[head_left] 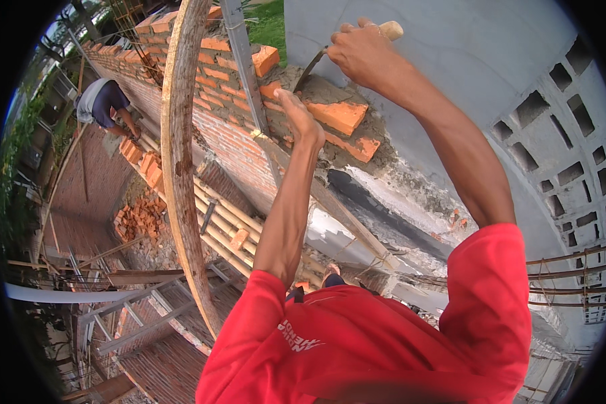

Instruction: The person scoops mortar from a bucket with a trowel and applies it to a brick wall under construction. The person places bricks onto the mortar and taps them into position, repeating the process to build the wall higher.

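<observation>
My right hand (pixel 363 54) is wrapped around the pale wooden handle of a trowel (pixel 310 69). Its dark blade slants down into grey mortar (pixel 326 89) on top of a brick wall. Just left of the blade is my left hand (pixel 297 118), fingers stretched out and holding nothing; it is at the wall's face, though whether it touches cannot be told. An orange brick (pixel 340 116) sits in the mortar to its right, with another brick (pixel 357 145) below. A further brick (pixel 265 60) stands at the wall's far side.
A curved wooden post (pixel 178 135) rises at my left. A straight upright (pixel 244 64) runs along the wall. Bamboo poles (pixel 232 219) form a platform below, with a loose brick on it. Farther left, a person (pixel 104 104) bends near stacked bricks (pixel 143 161). A ladder (pixel 141 316) lies lower left.
</observation>
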{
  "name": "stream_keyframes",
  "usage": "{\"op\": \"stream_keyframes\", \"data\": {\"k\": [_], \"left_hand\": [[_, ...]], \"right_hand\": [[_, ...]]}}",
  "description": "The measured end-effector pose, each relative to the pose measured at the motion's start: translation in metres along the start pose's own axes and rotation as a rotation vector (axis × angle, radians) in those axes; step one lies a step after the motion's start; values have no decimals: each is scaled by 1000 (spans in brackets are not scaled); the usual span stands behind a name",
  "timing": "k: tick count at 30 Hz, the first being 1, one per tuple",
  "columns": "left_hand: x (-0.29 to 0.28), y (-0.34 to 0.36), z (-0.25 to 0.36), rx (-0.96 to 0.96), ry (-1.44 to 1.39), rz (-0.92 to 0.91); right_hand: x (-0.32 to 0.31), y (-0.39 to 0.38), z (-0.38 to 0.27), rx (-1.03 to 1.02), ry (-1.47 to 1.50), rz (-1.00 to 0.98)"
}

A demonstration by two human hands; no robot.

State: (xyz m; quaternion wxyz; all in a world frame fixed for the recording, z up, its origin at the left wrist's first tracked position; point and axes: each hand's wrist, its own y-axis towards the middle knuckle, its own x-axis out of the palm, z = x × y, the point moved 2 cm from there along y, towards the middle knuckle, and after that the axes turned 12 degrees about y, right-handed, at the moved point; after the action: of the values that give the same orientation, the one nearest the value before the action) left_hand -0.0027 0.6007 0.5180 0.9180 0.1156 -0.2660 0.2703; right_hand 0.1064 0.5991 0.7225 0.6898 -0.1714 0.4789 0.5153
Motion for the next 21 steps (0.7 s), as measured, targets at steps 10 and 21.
{"op": "stream_keyframes", "data": {"k": [10, 21], "left_hand": [[3, -13, 31, 135, 83, -141], [-66, -84, 48, 179, 27, -131]], "right_hand": [[1, -124, -13, 493, 371, 13], [33, -124, -34, 538, 228, 157]]}}
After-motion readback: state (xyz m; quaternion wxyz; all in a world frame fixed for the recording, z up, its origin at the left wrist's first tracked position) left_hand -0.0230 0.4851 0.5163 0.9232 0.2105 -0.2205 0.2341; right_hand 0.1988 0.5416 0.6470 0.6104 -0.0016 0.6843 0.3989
